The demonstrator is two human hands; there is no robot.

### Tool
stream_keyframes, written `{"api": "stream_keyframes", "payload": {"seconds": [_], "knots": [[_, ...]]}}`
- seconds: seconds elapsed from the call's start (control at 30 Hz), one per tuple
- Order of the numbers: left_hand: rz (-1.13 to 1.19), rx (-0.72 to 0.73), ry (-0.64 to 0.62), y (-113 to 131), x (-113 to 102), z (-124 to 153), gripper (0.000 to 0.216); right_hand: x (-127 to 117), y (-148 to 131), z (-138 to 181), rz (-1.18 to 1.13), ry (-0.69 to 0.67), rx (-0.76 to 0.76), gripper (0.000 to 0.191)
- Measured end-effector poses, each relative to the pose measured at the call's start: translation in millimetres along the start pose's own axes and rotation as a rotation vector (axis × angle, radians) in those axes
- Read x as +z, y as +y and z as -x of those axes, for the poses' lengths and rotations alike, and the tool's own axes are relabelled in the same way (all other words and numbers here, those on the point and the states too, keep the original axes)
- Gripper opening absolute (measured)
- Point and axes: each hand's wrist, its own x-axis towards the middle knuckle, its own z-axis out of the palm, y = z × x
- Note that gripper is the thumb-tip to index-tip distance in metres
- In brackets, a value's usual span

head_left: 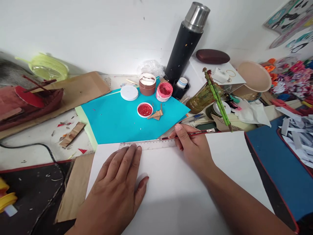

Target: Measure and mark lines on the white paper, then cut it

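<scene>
A large white sheet of paper (161, 182) lies in front of me. Along its far edge rests a clear plastic ruler (151, 144). My left hand (119, 182) lies flat, its fingertips on the left part of the ruler and its thumb spread on the paper. Between thumb and fingers my right hand (192, 147) grips a red and black pencil (199, 132). The pencil's point is at the ruler's far edge, left of the hand; whether it touches the paper I cannot tell. Beyond the ruler lies a turquoise sheet (114, 117).
On the turquoise sheet stand an open brown jar (147, 85), a red paint pot (164, 91), a white lid (129, 93) and a lid with red paint (145, 110). Behind them leans a black thermos (184, 49). Cardboard (75, 186) lies at left; paper strips (299, 137) fill the right.
</scene>
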Motion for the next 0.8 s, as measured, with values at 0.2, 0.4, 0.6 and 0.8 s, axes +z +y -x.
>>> {"api": "stream_keyframes", "payload": {"seconds": [0.2, 0.4, 0.6, 0.8], "knots": [[0.014, -0.009, 0.002, -0.2, 1.4, 1.1, 0.066, -0.3, -1.5, -1.0, -0.001, -0.011, 0.004, 0.056], [0.010, -0.022, 0.037, 0.5, 4.4, 1.9, 0.062, -0.1, -0.5, -1.1, -0.002, -0.013, -0.010, 0.057], [-0.011, -0.037, 0.069, 1.2, 7.2, 3.5, 0.060, 0.2, 2.4, -0.1, -0.004, -0.012, -0.022, 0.059], [-0.043, -0.050, 0.079, 5.1, 7.3, 2.7, 0.057, -0.4, 0.6, -0.3, 0.058, 0.007, -0.013, 0.064]]}}
